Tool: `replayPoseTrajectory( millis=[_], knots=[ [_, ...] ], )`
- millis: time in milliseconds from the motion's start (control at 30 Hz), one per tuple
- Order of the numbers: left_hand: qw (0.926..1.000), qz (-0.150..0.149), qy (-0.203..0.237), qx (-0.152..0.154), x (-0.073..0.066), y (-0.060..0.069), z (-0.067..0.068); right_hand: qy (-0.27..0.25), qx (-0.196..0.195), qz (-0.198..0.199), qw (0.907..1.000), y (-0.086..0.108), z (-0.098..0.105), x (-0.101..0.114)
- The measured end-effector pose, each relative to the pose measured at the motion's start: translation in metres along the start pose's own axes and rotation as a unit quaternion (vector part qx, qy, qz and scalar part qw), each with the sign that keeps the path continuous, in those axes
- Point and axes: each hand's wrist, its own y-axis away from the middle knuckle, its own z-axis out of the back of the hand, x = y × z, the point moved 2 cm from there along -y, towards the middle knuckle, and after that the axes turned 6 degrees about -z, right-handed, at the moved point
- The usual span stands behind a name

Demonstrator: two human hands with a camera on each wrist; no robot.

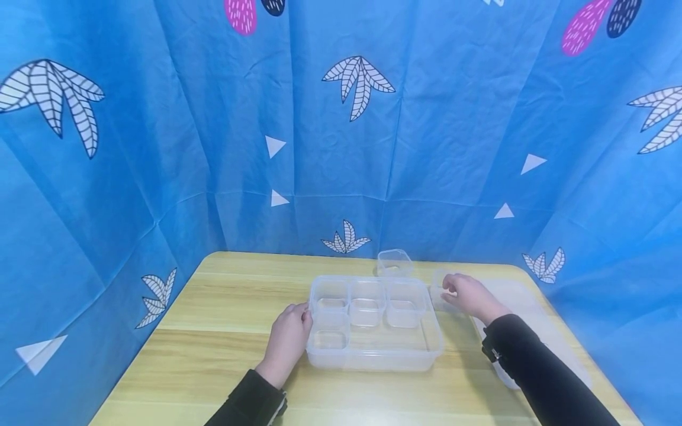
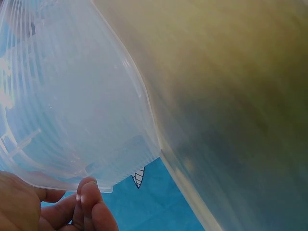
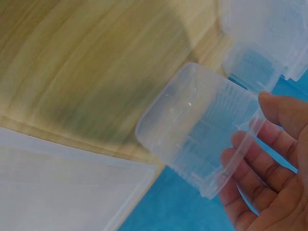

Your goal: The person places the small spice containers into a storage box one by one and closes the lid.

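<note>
A large clear plastic box [image 1: 373, 360] stands on the table with several small clear containers [image 1: 330, 322] inside it, along its back and left side. My left hand [image 1: 290, 331] grips the rim of the large box at its left side; in the left wrist view its fingers [image 2: 94, 204] curl at the rim. To the right of the box, my right hand [image 1: 471, 296] holds another small clear container [image 3: 192, 120] by its rim, thumb on one side and fingers on the other. One more small container [image 1: 395, 264] stands behind the large box.
A flat, translucent white lid [image 1: 549, 337] lies on the table's right side, partly under the right forearm. The wooden table [image 1: 229, 319] ends at a blue patterned curtain [image 1: 341, 148] at the back and sides.
</note>
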Motion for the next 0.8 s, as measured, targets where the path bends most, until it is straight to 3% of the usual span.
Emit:
replayPoseTrajectory(
  millis=[333,800],
  knots=[
    [1.0000,0.002,0.000,0.005,-0.0002,0.0002,0.0010,0.001,0.010,0.012,0.9999,0.0023,-0.0102,-0.0002],
    [1.0000,0.000,-0.004,0.004,0.0007,0.0000,0.0003,0.014,0.008,0.013,0.9998,0.0059,-0.0080,0.0037]
  ],
)
